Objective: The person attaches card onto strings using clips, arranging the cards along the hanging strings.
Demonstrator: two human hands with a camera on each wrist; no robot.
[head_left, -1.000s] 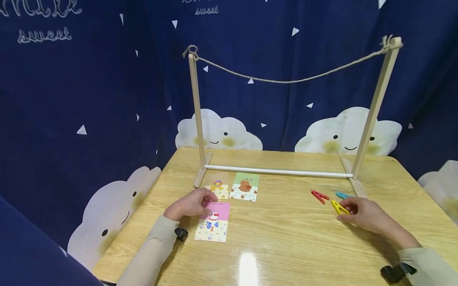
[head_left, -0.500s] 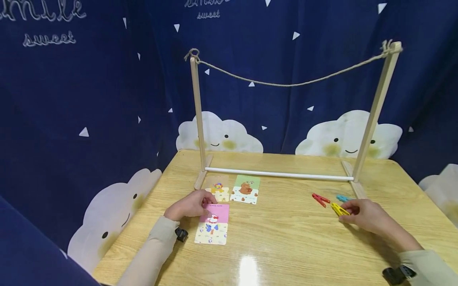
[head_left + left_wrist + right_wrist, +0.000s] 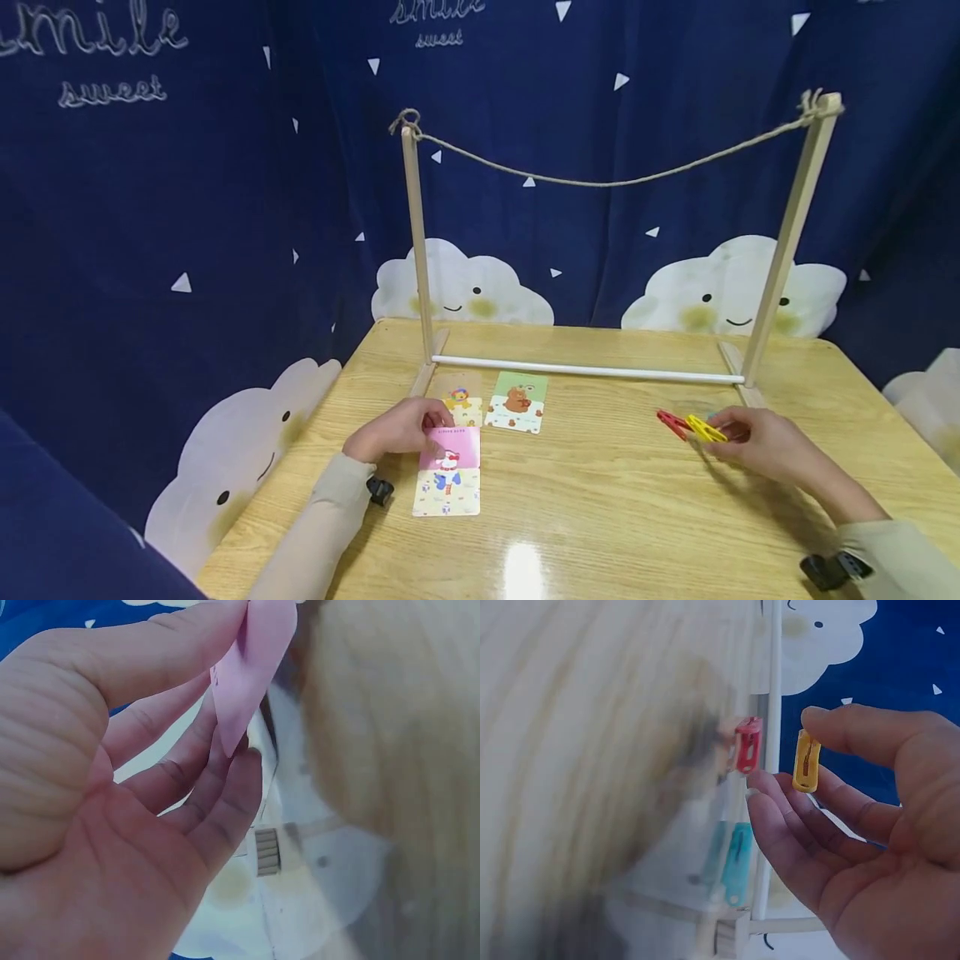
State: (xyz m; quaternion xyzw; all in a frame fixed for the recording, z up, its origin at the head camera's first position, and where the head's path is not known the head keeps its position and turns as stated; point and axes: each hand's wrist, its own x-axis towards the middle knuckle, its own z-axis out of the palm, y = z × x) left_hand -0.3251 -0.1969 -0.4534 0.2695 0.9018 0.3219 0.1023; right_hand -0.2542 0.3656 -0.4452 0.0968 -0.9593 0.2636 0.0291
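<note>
At left, a pink-topped card (image 3: 448,487) is pinched by the left hand (image 3: 393,432), nearer than the bear card (image 3: 516,404); at right, a yellow clothespin (image 3: 703,428) is pinched by the right hand (image 3: 765,446) near a red clothespin (image 3: 672,423).

blue curtain (image 3: 225,208): "smile", "sweet", each twice; pink-topped card (image 3: 450,479): print too small to read
</note>
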